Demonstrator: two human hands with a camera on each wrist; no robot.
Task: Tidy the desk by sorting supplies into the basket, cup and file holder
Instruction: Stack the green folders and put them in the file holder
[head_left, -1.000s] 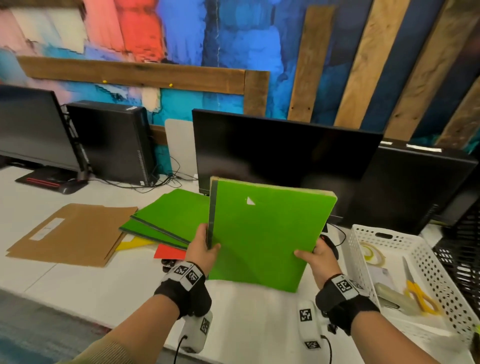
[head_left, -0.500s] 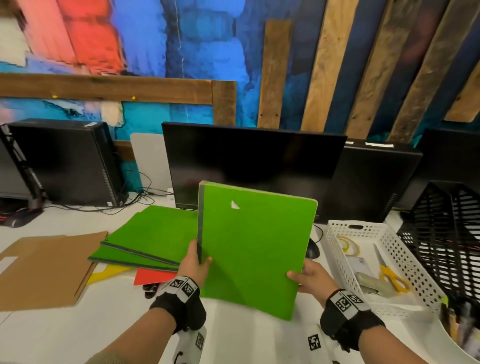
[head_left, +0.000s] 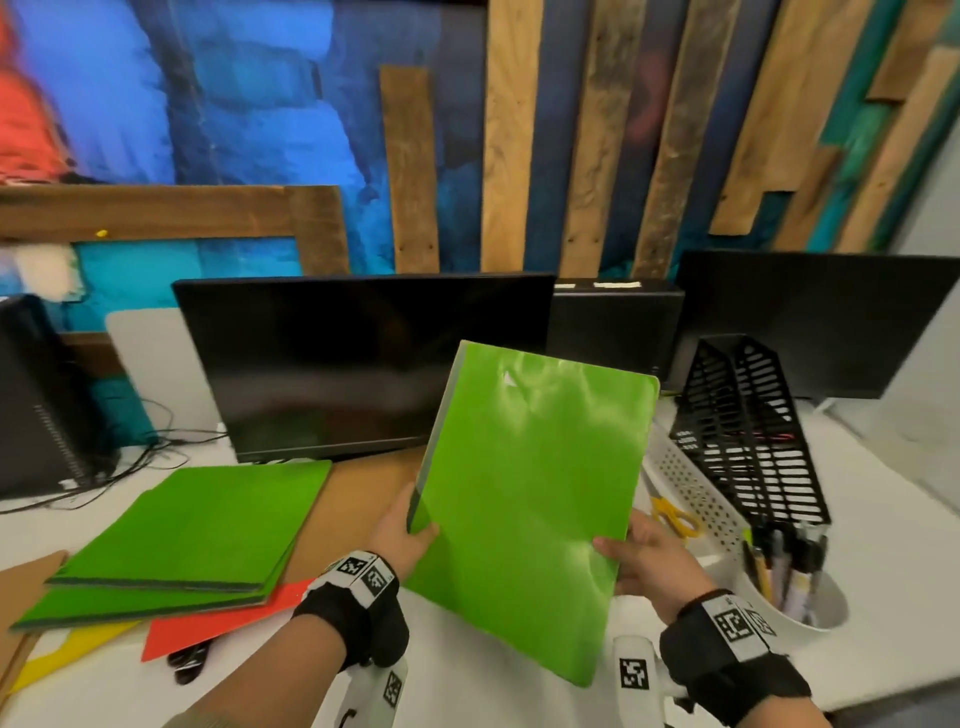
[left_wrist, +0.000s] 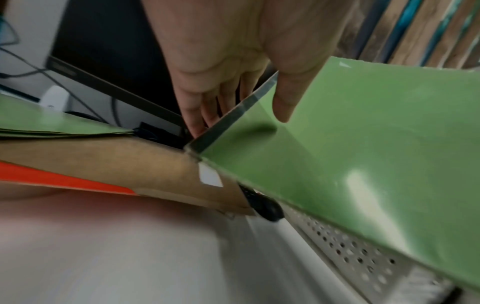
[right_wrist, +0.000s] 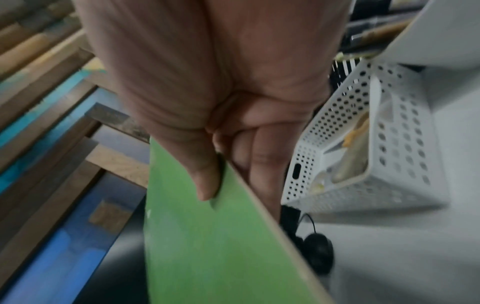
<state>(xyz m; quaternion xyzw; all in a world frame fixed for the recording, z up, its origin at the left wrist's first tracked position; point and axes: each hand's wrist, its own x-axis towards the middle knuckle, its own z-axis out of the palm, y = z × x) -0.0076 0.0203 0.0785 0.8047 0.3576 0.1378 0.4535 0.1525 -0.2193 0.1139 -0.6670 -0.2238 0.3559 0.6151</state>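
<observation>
I hold a green notebook (head_left: 524, 499) upright above the desk, tilted to the right. My left hand (head_left: 410, 530) grips its spine edge, thumb on the front cover (left_wrist: 363, 144) and fingers (left_wrist: 207, 107) behind. My right hand (head_left: 631, 553) pinches the opposite edge, thumb on the cover (right_wrist: 207, 246). The black file holder (head_left: 748, 431) stands at the right, behind the white perforated basket (head_left: 696, 499). A white cup (head_left: 789, 597) with pens sits in front of it. More green notebooks (head_left: 208, 525) lie stacked at the left.
Under the stack lie a brown folder (head_left: 358, 499), a red sheet (head_left: 208, 629) and a yellow sheet (head_left: 78, 644). A black clip (head_left: 187, 662) lies by the red sheet. Yellow scissors (head_left: 675, 519) rest in the basket. Monitors (head_left: 363, 364) and cables line the back of the desk.
Both hands have carried the green notebook to the right, toward the basket and file holder, and tilted it more. The view has swung right, bringing the cup and file holder in.
</observation>
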